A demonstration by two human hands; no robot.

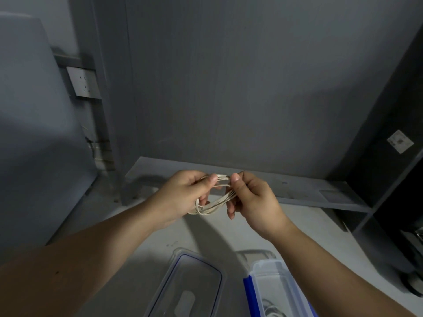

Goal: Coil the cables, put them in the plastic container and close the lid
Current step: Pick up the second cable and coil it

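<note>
The head view shows a white cable wound into several flat loops and held in the air above the desk, between our two hands. Our left hand is closed around the left end of the coil, with the thumb pressing the strands on top. Our right hand pinches the right end between thumb and bent fingers. The long axis of the coil runs from left to right, a little lower on the left side.

The plastic container stands open near the front edge of the desk, below the coil and to the right, directly under our right forearm. So we judge the right hand is the nearer one for lowering the coil into it. Something pale, perhaps another cable, lies already inside, but it is too cut off to tell. The lid lies flat just beside the container, on its left, apart from it.

Nothing stands between the coil and the container opening. Farther back are a low shelf along the wall, a wall socket at the left, and dark shelving at the right.
</note>
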